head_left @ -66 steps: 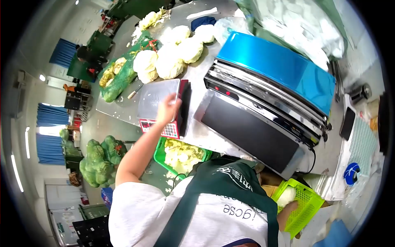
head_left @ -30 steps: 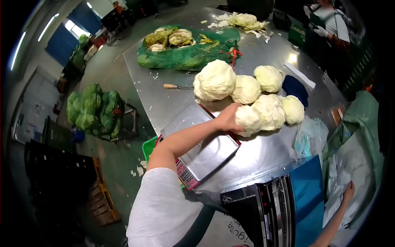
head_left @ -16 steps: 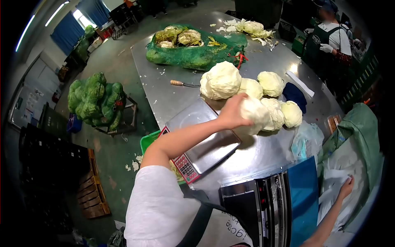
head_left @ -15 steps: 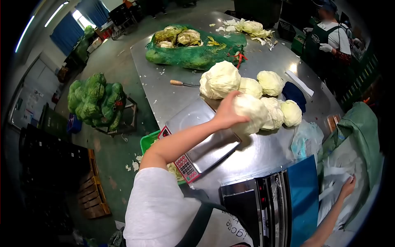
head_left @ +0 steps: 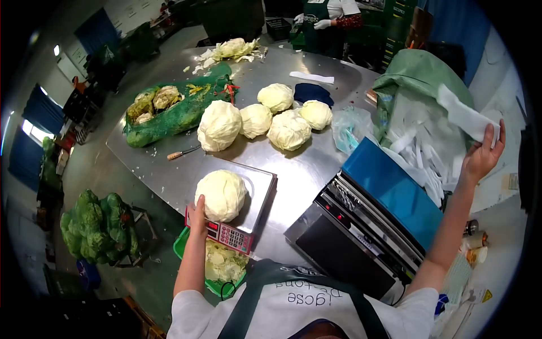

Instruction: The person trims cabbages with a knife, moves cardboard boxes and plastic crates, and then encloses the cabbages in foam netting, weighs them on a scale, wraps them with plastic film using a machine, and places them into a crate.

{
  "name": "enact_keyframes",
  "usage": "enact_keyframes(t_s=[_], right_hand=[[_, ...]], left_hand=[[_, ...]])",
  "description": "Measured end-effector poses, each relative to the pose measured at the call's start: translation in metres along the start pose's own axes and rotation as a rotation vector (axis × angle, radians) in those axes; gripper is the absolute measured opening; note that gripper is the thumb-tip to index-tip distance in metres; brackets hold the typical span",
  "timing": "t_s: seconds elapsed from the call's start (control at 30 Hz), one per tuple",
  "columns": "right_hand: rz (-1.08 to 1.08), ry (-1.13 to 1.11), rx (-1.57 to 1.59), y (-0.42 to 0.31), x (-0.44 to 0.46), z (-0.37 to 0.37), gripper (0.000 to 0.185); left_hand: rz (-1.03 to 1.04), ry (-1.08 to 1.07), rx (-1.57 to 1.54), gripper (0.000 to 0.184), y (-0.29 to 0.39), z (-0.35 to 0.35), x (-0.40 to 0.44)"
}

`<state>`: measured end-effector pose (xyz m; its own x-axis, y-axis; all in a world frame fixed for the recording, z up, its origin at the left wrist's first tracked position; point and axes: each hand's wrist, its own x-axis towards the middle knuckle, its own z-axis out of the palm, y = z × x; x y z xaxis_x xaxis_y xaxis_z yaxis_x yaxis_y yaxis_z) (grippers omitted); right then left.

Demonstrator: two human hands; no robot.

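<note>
Cabbage (head_left: 224,195) on scale (head_left: 261,183) touched at side by left hand (head_left: 197,216); grip opening cannot be told. Right of scale, white strip (head_left: 464,114) pinched in right hand's (head_left: 483,153) closed grip.

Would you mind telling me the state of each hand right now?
Left hand: against the side of the cabbage on the scale; whether it grips cannot be told.
Right hand: closed on a white strip.

Gap between scale (head_left: 258,185) and machine (head_left: 389,189)
</note>
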<state>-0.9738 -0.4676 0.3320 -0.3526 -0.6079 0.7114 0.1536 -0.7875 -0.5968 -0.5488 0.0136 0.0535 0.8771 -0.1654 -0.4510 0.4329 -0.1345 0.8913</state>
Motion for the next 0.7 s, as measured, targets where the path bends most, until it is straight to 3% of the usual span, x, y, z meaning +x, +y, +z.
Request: enact_keyframes(t_s=[0.07,0.13,0.17,0.2,0.23,0.27,0.3,0.33,0.37,0.4,0.47,0.53,0.6,0.67,0.7], right_hand=[[0.298,0.002,0.53,-0.029,-0.018,-0.015,0.035],[0.616,-0.238,0.921,-0.034,-0.047,-0.045,0.022],[0.72,-0.275,1.125,-0.042,-0.073,-0.041,0.022],[0.826,-0.317,1.33,-0.053,-0.108,-0.028,0.024],[1.359,0.063,1.627,-0.056,-0.148,-0.017,0.014],[1.681,0.187,1.694,-0.058,-0.196,-0.007,0.013],[1.76,-0.197,1.564,-0.057,-0.239,0.003,0.016],[1.957,-0.077,1.293,-0.058,-0.281,0.004,0.017],[1.706,-0.36,0.827,-0.079,-0.315,0.013,0.011],[1.387,-0.588,0.39,-0.095,-0.341,0.018,0.008],[0.59,-0.751,0.197,-0.093,-0.371,0.009,0.007],[0.537,-0.7,0.129,-0.108,-0.369,0.002,0.01],[0.49,-0.727,0.154,-0.106,-0.361,0.003,0.01],[0.851,-0.745,0.172,-0.114,-0.351,0.005,0.005],[1.045,-0.693,0.334,-0.11,-0.35,0.003,0.005]], left_hand=[[0.67,0.441,0.585,0.076,-0.002,0.008,-0.022],[1.04,0.275,0.511,0.07,0.024,0.035,-0.074],[1.045,0.116,0.381,0.066,0.028,0.05,-0.092],[0.884,-0.073,0.197,0.061,0.038,0.072,-0.122],[0.702,-0.323,0.033,0.053,0.02,0.085,-0.122],[0.695,-0.456,0.101,0.05,0.023,0.103,-0.144],[0.582,-0.676,-0.029,0.049,0.03,0.116,-0.17],[0.692,-0.794,-0.016,0.052,0.025,0.126,-0.182],[0.867,-0.839,0.087,0.055,0.022,0.132,-0.194],[0.878,-0.911,0.028,0.057,0.007,0.139,-0.198],[0.766,-0.893,-0.061,0.049,0.002,0.138,-0.22],[0.666,-0.875,-0.096,0.04,-0.007,0.126,-0.224],[0.416,-0.892,-0.117,0.022,-0.007,0.11,-0.23],[0.709,-0.787,-0.075,0.015,-0.011,0.103,-0.227],[0.85,-0.752,-0.052,0.014,-0.012,0.1,-0.224]])
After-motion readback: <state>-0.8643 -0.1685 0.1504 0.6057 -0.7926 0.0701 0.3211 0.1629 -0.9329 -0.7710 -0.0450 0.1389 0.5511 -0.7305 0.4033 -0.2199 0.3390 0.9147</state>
